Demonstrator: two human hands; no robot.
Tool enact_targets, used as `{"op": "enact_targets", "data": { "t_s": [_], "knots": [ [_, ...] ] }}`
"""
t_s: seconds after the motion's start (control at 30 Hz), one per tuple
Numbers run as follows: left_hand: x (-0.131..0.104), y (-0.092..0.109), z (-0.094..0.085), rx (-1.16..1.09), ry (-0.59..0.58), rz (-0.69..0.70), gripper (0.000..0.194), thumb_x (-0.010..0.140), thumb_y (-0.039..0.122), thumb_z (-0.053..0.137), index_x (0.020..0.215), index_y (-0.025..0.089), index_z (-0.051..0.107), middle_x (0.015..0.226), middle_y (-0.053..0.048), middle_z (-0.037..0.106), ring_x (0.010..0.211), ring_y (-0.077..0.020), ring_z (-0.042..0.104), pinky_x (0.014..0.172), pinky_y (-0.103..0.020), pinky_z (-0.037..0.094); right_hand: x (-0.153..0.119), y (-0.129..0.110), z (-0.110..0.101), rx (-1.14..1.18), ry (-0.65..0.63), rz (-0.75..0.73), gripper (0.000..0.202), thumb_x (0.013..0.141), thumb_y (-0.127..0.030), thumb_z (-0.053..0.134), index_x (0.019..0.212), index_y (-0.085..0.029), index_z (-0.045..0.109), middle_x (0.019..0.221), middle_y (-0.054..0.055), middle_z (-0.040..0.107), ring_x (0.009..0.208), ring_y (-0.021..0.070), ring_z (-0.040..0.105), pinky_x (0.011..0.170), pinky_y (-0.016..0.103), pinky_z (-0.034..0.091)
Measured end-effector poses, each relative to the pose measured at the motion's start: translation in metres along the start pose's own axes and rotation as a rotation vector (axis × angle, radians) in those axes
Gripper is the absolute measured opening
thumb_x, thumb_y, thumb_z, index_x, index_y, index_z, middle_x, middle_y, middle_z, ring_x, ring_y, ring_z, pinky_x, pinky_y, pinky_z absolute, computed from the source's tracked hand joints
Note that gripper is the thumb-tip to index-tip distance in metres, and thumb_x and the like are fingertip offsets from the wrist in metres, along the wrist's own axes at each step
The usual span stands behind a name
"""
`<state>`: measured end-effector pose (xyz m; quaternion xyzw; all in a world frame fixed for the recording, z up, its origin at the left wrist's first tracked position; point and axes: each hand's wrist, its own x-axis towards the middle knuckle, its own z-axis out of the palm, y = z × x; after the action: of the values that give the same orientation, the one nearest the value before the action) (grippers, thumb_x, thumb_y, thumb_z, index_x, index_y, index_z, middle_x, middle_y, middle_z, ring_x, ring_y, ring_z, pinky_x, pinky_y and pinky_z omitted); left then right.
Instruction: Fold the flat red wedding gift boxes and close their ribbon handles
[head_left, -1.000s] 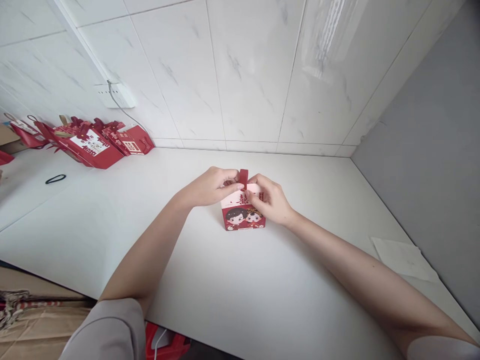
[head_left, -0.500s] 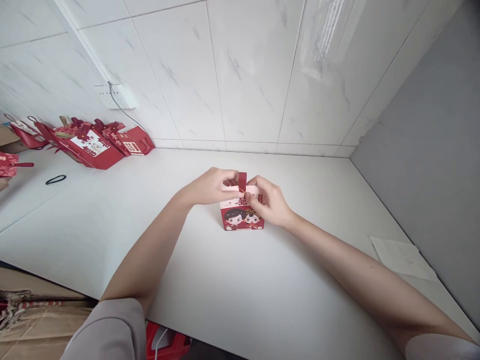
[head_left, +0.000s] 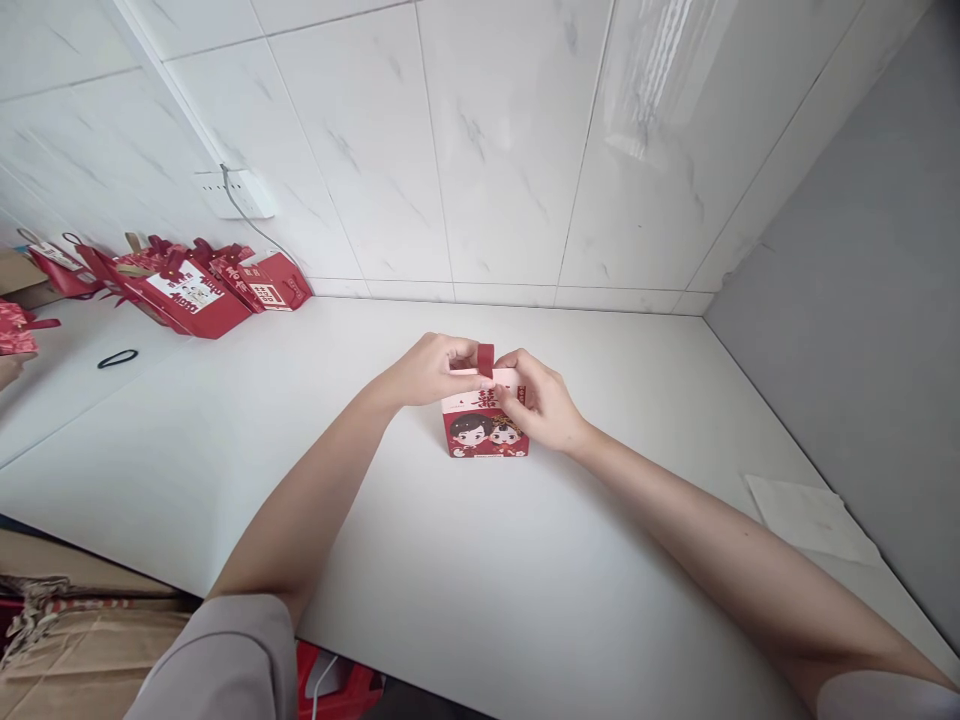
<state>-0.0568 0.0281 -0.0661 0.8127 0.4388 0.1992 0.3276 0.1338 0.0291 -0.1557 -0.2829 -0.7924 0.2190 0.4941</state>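
Observation:
A small red and white gift box point(head_left: 487, 435) with two cartoon faces on its front stands upright on the white table point(head_left: 465, 570). A red ribbon loop point(head_left: 486, 359) rises from its top. From the left, my left hand point(head_left: 439, 370) is closed on the top edge, its thumb lying across the front just below the ribbon. My right hand point(head_left: 546, 402) grips the top right part, thumb in front and fingers behind. Both thumb tips nearly meet at the ribbon's base. The fingers behind the box are partly hidden.
Several red gift boxes point(head_left: 202, 300) are grouped by the wall at the left, near a socket point(head_left: 234, 193) with a cable. A black loop point(head_left: 118, 358) lies nearby. Another person's hand point(head_left: 10, 370) shows at the left edge beside a red bag point(head_left: 16, 328). White paper point(head_left: 810, 515) lies right.
Both hands stay on the box's top. The thumbs have shifted slightly at the ribbon's base. The whole view has moved a little.

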Motion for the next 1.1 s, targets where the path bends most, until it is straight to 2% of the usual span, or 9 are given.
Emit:
{"op": "enact_targets", "data": {
  "t_s": [0.1, 0.17, 0.27, 0.4, 0.63, 0.83, 1.0, 1.1],
  "knots": [
    [0.0, -0.002, -0.001, -0.06, -0.021, -0.013, 0.017, 0.076, 0.031, 0.064, 0.085, 0.017, 0.064, 0.093, -0.003, 0.069, 0.089, -0.0165, 0.063, 0.078, -0.026, 0.049, -0.002, 0.001, 0.002, -0.011, 0.134, -0.08, 0.025, 0.088, -0.027, 0.057, 0.113, -0.025, 0.049, 0.107, 0.008, 0.061, 0.096, 0.0232, 0.06, 0.08, 0.039, 0.051],
    [0.002, -0.005, 0.001, -0.066, 0.001, -0.007, 0.019, 0.076, 0.031, 0.065, 0.088, 0.016, 0.065, 0.097, -0.004, 0.069, 0.093, -0.0182, 0.064, 0.081, -0.027, 0.05, -0.003, 0.001, 0.002, -0.047, 0.202, -0.162, 0.024, 0.089, -0.024, 0.057, 0.113, -0.027, 0.052, 0.113, 0.01, 0.057, 0.105, 0.0249, 0.058, 0.086, 0.043, 0.05],
    [0.005, -0.01, 0.005, -0.086, 0.021, 0.005, 0.025, 0.078, 0.034, 0.064, 0.096, 0.016, 0.066, 0.101, -0.005, 0.069, 0.098, -0.0209, 0.064, 0.084, -0.03, 0.051, -0.002, 0.001, 0.0, -0.147, 0.177, -0.234, 0.019, 0.09, -0.019, 0.056, 0.106, -0.028, 0.058, 0.115, 0.009, 0.056, 0.107, 0.025, 0.057, 0.09, 0.046, 0.049],
    [0.007, -0.016, 0.007, -0.094, 0.021, 0.065, 0.026, 0.081, 0.034, 0.06, 0.099, 0.017, 0.067, 0.101, -0.006, 0.069, 0.099, -0.0229, 0.063, 0.086, -0.034, 0.051, 0.001, 0.003, -0.002, -0.184, 0.165, -0.185, 0.026, 0.091, -0.018, 0.055, 0.114, -0.029, 0.059, 0.119, 0.009, 0.054, 0.114, 0.0262, 0.055, 0.094, 0.048, 0.047],
    [0.008, -0.019, 0.011, -0.063, 0.063, 0.124, 0.023, 0.082, 0.03, 0.057, 0.099, 0.018, 0.067, 0.101, -0.004, 0.069, 0.102, -0.0227, 0.062, 0.092, -0.035, 0.05, 0.002, 0.005, -0.001, -0.189, 0.144, -0.172, 0.027, 0.092, -0.015, 0.051, 0.113, -0.03, 0.06, 0.122, 0.008, 0.053, 0.114, 0.0248, 0.055, 0.093, 0.046, 0.047],
    [0.009, -0.022, 0.012, -0.067, 0.034, 0.153, 0.027, 0.085, 0.028, 0.056, 0.108, 0.017, 0.066, 0.107, -0.005, 0.068, 0.103, -0.021, 0.063, 0.093, -0.034, 0.049, 0.0, 0.002, 0.001, -0.297, 0.185, -0.177, 0.026, 0.091, -0.013, 0.053, 0.11, -0.028, 0.061, 0.124, 0.008, 0.055, 0.113, 0.0245, 0.055, 0.093, 0.044, 0.046],
    [0.009, -0.023, 0.013, -0.041, 0.067, 0.131, 0.024, 0.086, 0.028, 0.055, 0.104, 0.017, 0.067, 0.107, -0.005, 0.069, 0.102, -0.0218, 0.063, 0.092, -0.035, 0.05, 0.0, -0.002, 0.0, -0.389, 0.198, -0.191, 0.025, 0.091, -0.012, 0.053, 0.109, -0.028, 0.062, 0.126, 0.007, 0.057, 0.11, 0.0238, 0.056, 0.092, 0.043, 0.044],
    [0.009, -0.022, 0.015, -0.073, 0.067, 0.138, 0.028, 0.086, 0.026, 0.055, 0.11, 0.017, 0.067, 0.112, -0.005, 0.069, 0.106, -0.0213, 0.063, 0.096, -0.035, 0.05, 0.001, -0.002, 0.0, -0.432, 0.186, -0.204, 0.028, 0.09, -0.009, 0.052, 0.108, -0.028, 0.063, 0.127, 0.007, 0.057, 0.107, 0.0235, 0.056, 0.09, 0.042, 0.044]
  ]
}}
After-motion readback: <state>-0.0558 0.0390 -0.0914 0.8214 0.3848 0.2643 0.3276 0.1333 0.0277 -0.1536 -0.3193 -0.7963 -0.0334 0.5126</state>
